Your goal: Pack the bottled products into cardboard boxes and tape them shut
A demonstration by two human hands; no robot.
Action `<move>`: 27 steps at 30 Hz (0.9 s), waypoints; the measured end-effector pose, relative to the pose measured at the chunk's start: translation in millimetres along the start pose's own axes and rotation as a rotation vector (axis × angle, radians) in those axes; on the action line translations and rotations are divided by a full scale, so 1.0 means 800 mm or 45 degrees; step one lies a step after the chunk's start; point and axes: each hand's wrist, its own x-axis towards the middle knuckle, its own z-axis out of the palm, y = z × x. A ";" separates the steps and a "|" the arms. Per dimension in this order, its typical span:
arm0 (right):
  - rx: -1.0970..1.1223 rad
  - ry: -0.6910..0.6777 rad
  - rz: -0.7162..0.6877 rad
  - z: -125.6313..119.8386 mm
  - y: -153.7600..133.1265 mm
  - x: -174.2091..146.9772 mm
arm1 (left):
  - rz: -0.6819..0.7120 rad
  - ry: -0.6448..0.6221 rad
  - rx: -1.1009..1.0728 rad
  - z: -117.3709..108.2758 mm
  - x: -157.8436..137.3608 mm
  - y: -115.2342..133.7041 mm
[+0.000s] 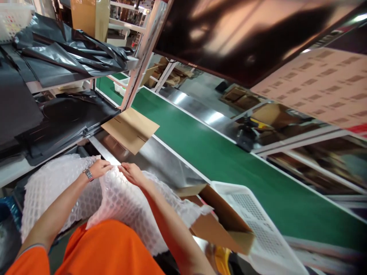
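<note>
A large sheet of bubble wrap (pixel 120 202) spreads in front of my orange shirt, running from a bulky part at the left toward an open cardboard box (pixel 226 221) at the right. My left hand (pixel 99 168), with a metal watch at the wrist, pinches the wrap's upper edge. Close beside it, my right hand (pixel 132 173) grips the same edge. Both sets of fingers are closed on the film, a small gap apart. Just beyond the hands lies a flat piece of brown cardboard (pixel 130 130) on the metal bench.
A white perforated basket (pixel 255 217) stands right of the box, by the green conveyor belt (pixel 206 149). Black plastic bags (pixel 69 49) cover the shelves at the left. A metal post (pixel 143 53) rises ahead, and a large dark screen (pixel 229 34) hangs overhead.
</note>
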 end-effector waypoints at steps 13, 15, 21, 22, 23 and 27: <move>-0.008 -0.227 0.318 -0.087 0.118 -0.094 | -0.165 0.278 0.304 -0.076 -0.010 -0.051; 0.059 -0.268 0.295 -0.081 0.113 -0.091 | 0.026 0.345 0.360 -0.059 0.001 -0.027; 0.300 -0.322 0.098 -0.074 0.083 -0.070 | 0.460 -0.029 0.484 0.057 0.037 0.061; 0.309 -0.318 0.071 -0.077 0.081 -0.071 | 0.414 -0.109 0.494 0.069 0.041 0.064; 0.295 -0.312 0.062 -0.080 0.081 -0.073 | 0.354 -0.157 0.494 0.077 0.044 0.062; 0.213 -0.252 0.158 -0.083 0.086 -0.088 | 0.205 -0.125 0.413 0.071 0.049 0.038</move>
